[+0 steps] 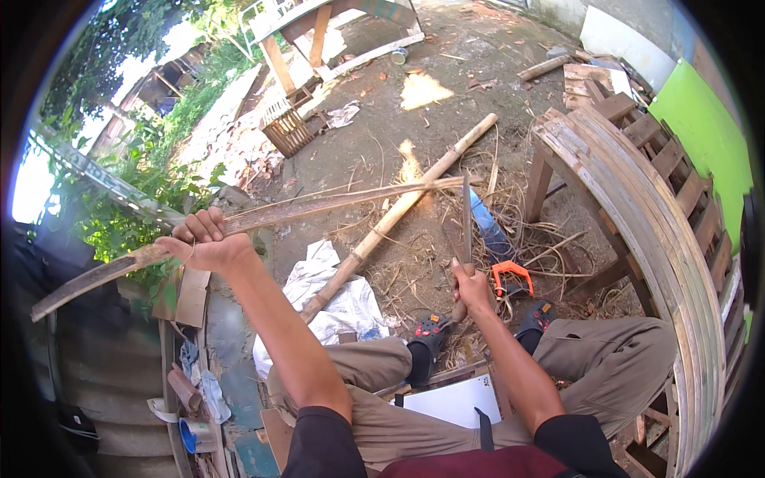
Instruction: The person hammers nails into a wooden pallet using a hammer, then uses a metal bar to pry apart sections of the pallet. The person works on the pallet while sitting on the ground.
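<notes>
While the left hand [205, 241] clenches a long bamboo strip [319, 205] out at arm's length, the right hand [472, 287] grips a blade [466, 215] upright, edge set against the strip's far end, seemingly to pare it. Fisheye bending blurs that contact, and the blade's handle is hidden inside the fist.

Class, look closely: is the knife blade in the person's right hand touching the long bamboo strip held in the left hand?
Touching. In the head view the knife blade stands upright and meets the bamboo strip near its far end, with no gap visible.
</notes>
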The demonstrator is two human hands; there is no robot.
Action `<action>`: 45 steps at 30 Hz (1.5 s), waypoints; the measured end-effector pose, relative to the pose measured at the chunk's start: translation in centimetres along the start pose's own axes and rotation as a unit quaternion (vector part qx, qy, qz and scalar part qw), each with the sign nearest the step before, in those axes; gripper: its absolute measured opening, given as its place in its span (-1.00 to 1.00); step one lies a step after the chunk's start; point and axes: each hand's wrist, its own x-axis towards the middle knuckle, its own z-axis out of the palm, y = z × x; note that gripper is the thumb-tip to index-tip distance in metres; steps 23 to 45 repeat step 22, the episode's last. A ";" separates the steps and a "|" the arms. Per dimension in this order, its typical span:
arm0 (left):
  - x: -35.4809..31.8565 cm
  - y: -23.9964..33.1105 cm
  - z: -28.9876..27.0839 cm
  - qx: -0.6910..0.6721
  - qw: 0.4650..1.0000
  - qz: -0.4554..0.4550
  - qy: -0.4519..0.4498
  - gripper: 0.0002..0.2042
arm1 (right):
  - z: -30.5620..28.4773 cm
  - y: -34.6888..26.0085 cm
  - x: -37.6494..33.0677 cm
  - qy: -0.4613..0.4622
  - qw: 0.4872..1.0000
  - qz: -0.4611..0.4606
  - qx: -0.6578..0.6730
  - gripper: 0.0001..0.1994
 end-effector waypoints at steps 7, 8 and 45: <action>-0.3 -1.8 -1.4 -0.170 0.963 0.016 0.207 -0.34 | 5.6 -15.5 -2.5 -0.071 0.974 -0.069 0.204 -0.56; 0.0 -3.2 -3.3 -0.195 0.967 -0.004 0.166 -0.33 | 6.5 -17.6 -2.5 -0.084 0.968 -0.084 0.222 -0.52; -11.3 -14.1 -4.0 -0.299 0.897 -0.296 0.136 -0.26 | 8.1 -33.3 -4.6 0.030 0.929 -0.326 0.173 -0.57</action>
